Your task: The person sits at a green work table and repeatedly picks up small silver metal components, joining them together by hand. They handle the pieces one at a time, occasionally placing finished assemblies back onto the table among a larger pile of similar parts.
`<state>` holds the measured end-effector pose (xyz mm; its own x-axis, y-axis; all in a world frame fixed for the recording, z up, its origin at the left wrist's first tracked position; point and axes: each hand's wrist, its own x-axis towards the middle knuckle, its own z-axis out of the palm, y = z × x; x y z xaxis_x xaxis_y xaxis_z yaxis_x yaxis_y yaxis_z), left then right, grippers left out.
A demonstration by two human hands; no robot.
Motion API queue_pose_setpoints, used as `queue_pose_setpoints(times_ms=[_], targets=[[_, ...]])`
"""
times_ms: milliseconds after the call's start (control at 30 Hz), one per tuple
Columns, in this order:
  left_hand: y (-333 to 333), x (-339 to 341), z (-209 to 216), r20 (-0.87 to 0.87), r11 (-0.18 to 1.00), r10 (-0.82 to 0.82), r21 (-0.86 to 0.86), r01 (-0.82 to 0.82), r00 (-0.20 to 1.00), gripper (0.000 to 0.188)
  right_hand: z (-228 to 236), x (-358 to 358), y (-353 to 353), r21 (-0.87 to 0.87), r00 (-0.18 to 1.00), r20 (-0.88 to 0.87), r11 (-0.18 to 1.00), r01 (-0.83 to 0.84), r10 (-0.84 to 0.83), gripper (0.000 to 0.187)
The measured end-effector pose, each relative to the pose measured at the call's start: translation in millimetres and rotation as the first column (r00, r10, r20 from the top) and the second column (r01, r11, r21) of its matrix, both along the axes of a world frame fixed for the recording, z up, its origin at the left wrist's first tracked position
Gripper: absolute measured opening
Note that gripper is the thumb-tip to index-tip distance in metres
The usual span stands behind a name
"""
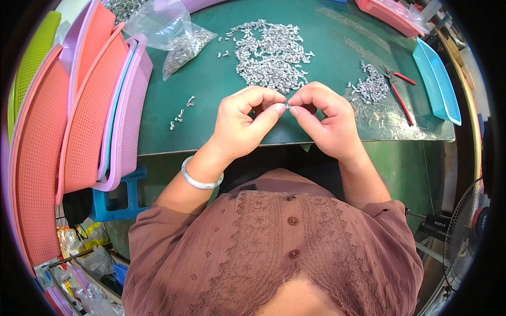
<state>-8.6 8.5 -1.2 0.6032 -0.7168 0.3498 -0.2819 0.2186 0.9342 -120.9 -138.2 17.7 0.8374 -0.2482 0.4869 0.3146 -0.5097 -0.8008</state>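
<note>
Left hand [243,120]: thumb and index finger nearly closed, pinching a tiny silvery metal piece [288,106] at its left end. Piece sits between both hands' fingertips, largely hidden. Right hand [331,120]: thumb and forefinger likewise pinched on it. Farther right: red-handled metal pliers [401,100].

The single head-worn fisheye view looks steeply down from close above, over the brown blouse [284,226] toward the left hand [243,122], right hand [332,120] and green bench [334,68], straight edges bowing rimward.
</note>
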Motion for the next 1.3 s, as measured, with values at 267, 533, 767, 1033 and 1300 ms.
queue_pose_setpoints(times_ms=[267, 533, 767, 1033, 1300], targets=[[1.3, 2.9, -3.5, -0.051, 0.998, -0.069, -0.003, 0.069, 0.996, 0.01, 0.5, 1.2, 2.2, -0.064, 0.999, 0.053, 0.998, 0.01, -0.007, 0.011], [8.9, 2.9, 6.0, -0.482, 0.991, -0.13, -0.044, 0.125, 0.866, 0.007, -10.6, 2.5, -16.3, -0.337, 0.981, -0.013, 0.925, 0.177, -0.193, 0.008], [11.4, 12.6, 2.0, -0.669, 0.974, -0.224, -0.166, 0.151, 0.709, 0.012, -6.8, 1.0, -13.0, -0.485, 0.954, -0.087, 0.849, 0.21, -0.286, 0.007], [5.9, 8.1, 8.3, -0.629, 0.986, -0.136, -0.011, 0.166, 0.766, 0.011, -15.4, 4.9, -13.2, -0.504, 0.955, -0.046, 0.832, 0.232, -0.294, 0.005], [4.7, 7.2, 8.5, -0.606, 0.985, -0.119, 0.029, 0.171, 0.787, 0.01, -14.4, 9.0, -11.2, -0.531, 0.956, -0.014, 0.812, 0.242, -0.294, 0.006]])
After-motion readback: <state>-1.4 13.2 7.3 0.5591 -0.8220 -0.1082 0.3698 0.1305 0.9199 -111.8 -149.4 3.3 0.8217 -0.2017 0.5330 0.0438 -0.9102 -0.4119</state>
